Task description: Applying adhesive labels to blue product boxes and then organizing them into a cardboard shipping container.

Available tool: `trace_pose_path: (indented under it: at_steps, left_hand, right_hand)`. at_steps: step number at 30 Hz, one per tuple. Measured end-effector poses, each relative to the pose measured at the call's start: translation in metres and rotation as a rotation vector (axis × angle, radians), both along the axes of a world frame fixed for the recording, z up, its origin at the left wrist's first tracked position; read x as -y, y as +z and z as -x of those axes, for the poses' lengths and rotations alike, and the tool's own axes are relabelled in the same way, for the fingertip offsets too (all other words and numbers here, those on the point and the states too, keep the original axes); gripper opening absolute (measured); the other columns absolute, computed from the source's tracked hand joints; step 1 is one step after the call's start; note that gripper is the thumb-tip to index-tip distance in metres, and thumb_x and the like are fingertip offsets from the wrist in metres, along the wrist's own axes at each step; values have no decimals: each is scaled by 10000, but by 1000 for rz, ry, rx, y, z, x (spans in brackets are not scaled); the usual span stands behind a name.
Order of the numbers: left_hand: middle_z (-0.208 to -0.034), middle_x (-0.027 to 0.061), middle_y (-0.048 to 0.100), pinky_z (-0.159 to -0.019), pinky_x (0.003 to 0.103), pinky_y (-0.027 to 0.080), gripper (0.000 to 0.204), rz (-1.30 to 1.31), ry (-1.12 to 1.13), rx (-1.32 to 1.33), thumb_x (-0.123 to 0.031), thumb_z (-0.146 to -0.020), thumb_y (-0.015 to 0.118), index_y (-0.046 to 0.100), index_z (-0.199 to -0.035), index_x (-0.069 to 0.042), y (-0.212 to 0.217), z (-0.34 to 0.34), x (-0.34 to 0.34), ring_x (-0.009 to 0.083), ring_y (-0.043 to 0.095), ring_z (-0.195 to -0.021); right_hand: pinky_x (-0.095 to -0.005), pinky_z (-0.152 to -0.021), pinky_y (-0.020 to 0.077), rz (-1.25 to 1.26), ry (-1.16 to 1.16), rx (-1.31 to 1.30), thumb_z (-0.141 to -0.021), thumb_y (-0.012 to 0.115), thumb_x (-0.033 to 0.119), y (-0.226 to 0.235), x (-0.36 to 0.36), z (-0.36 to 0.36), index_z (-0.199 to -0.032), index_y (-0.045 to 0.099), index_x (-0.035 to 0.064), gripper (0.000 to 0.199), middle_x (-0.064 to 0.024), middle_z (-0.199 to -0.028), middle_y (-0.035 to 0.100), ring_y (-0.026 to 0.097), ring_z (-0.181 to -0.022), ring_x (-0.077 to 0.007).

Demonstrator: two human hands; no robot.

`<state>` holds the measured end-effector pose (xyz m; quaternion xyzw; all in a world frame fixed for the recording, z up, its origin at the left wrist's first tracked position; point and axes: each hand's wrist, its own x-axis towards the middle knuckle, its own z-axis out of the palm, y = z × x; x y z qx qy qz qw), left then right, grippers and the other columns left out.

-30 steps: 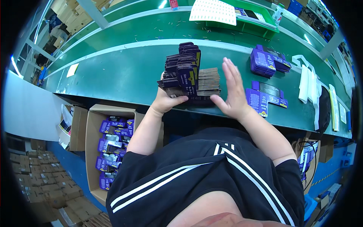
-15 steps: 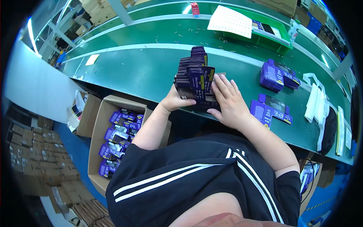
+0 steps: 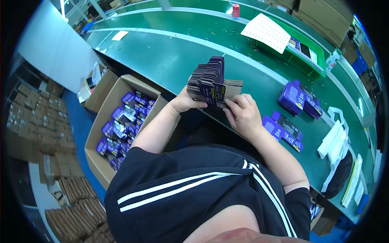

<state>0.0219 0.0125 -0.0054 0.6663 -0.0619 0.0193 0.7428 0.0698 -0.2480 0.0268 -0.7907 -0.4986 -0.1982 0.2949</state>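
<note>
Head view, centre: the left hand grips a stack of flattened purple cartons. The right hand touches it, fingers curled; whether they pinch is unclear.

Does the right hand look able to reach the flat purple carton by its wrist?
Probably yes: the carton lies close beside the right hand, with nothing seeming to block the way. The hand touches the held stack, so it might have to leave that first.

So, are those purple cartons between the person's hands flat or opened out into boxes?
Flat: the purple cartons show many thin edges packed together, with the left hand and right hand on either side.
</note>
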Motion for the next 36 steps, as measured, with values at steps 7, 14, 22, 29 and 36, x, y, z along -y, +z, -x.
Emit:
trace_pose_path:
  at_steps: [7,14,22,29,36]
  left_hand:
    - [-1257,115,632,-876,349,567,997,71,105,-30,114,-577,819,361,-1436,-102,4,5,12,258,654,-1071]
    - [-1204,104,674,-943,345,529,817,144,89,110,61,-600,835,513,-1341,-61,-2,-8,17,231,655,-1067]
    - [-1419,143,516,-1124,430,368,1097,184,9,103,42,-601,830,248,-1521,-95,-17,-12,16,294,505,-1290]
    - [-1452,145,483,-1142,427,341,1162,150,10,187,3,-583,874,219,-1538,-94,-16,-12,18,299,474,-1321]
    - [-1506,149,419,-1158,422,324,1267,224,-39,264,-34,-526,924,184,-1553,-93,-26,-14,22,307,435,-1357]
  right_hand:
    - [-358,-805,480,-12,56,-4,-809,693,101,4,-6,-13,-988,694,44,188,-88,-973,587,557,-892,-275]
    - [-355,-758,499,103,-19,-120,-814,690,81,19,-10,-21,-930,690,29,127,-100,-951,597,573,-855,-287]
    - [-354,-768,496,91,-97,-104,-801,710,72,22,-3,-14,-959,676,19,169,-98,-885,607,589,-875,-277]
    - [-386,-869,452,213,-137,-167,-774,743,123,27,-16,2,-993,664,44,246,-107,-988,607,578,-913,-297]
    - [-408,-942,395,175,-175,-88,-730,778,160,2,-16,11,-957,644,44,288,-110,-1138,593,551,-991,-308]
